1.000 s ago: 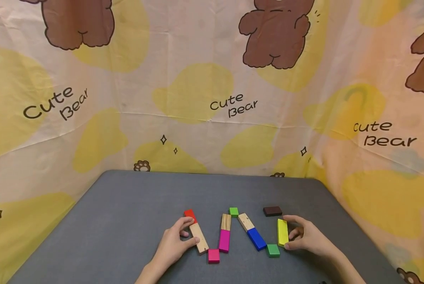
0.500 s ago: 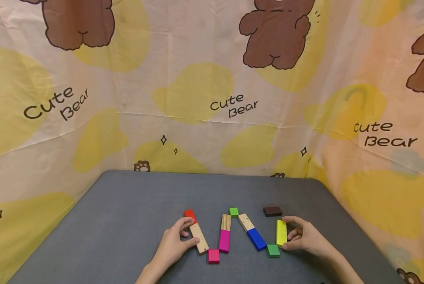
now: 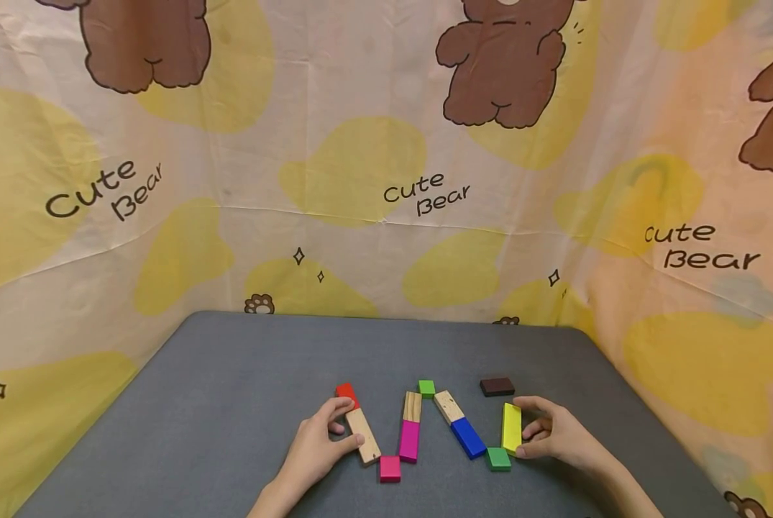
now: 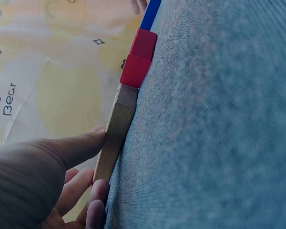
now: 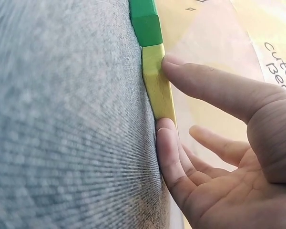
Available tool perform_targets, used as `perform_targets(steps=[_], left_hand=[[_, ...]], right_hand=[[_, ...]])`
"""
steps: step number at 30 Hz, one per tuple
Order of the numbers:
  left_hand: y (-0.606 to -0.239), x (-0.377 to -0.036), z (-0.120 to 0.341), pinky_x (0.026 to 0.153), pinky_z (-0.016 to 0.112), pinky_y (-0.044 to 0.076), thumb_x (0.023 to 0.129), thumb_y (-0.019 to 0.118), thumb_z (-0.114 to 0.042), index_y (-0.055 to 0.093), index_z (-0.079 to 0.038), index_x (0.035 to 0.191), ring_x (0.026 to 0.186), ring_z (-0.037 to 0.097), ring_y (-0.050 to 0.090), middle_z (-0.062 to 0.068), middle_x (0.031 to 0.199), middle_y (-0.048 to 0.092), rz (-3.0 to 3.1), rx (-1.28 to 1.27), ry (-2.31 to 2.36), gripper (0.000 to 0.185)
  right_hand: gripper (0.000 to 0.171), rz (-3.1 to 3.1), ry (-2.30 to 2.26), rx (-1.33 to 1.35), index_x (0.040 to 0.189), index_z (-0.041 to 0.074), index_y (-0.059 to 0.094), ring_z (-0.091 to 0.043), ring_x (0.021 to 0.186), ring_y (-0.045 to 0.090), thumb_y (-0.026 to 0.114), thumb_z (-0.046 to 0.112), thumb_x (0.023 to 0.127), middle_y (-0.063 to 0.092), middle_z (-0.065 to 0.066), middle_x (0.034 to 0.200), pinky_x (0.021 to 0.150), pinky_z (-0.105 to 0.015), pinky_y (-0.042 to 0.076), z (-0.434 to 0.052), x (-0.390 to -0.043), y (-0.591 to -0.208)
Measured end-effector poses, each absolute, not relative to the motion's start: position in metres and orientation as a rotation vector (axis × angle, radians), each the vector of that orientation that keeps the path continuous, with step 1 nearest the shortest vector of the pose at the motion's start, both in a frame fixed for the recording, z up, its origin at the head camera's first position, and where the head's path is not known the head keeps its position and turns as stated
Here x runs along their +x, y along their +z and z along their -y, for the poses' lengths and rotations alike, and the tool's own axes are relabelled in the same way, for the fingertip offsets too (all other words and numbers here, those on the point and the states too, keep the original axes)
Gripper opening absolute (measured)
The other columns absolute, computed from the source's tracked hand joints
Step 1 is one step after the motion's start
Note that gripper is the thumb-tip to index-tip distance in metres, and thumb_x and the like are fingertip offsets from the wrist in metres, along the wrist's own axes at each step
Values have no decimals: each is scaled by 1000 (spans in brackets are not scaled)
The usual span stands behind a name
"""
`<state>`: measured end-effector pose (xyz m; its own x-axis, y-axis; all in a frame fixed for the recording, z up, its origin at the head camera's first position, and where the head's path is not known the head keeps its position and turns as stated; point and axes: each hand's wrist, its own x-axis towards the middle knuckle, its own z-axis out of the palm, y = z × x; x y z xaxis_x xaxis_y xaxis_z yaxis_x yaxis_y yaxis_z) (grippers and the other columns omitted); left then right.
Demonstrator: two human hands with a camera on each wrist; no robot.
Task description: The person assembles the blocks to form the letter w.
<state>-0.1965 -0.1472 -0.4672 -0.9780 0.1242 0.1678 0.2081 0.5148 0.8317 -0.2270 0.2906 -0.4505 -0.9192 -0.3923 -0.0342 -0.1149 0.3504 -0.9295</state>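
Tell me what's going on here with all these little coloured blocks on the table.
A person is laying flat coloured blocks in a zigzag line on a grey table. The left hand holds the plain wooden block near the line's left end, just below the red block. The right hand pinches the yellow block, whose lower end meets a green block. A dark brown block lies apart, beyond the yellow one.

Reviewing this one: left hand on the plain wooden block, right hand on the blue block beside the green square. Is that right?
Not quite. The right hand touches the yellow block, not the blue block, which lies untouched beyond the green square; the head view shows it. The left hand is on the wooden block.
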Motion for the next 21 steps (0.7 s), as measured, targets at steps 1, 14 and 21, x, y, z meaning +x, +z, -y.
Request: perform_targets(steps=[1, 14, 21], left_hand=[[-467, -197, 147, 73, 35, 46, 80, 83, -29, 57, -6, 133, 83, 15, 56, 9, 129, 63, 2656, -293, -1480, 63], [-471, -197, 149, 73, 34, 46, 81, 83, -31, 56, -6, 133, 84, 16, 56, 9, 129, 63, 2648, -309, -1502, 64], [-470, -197, 150, 73, 34, 46, 81, 83, -31, 56, -7, 133, 84, 16, 56, 9, 130, 62, 2649, -311, -1510, 63]], right_hand=[[85, -2365, -1596, -453, 141, -14, 36, -26, 84, 62, 86, 6, 74, 53, -24, 123, 69, -34, 54, -291, -227, -451], [79, -2372, -1578, -434, 141, -13, 36, -28, 89, 60, 82, 7, 80, 48, -26, 130, 71, -33, 53, -293, -229, -453], [73, -2397, -1553, -416, 141, -12, 38, -29, 89, 61, 79, 11, 85, 48, -26, 131, 71, -32, 51, -292, -229, -452]])
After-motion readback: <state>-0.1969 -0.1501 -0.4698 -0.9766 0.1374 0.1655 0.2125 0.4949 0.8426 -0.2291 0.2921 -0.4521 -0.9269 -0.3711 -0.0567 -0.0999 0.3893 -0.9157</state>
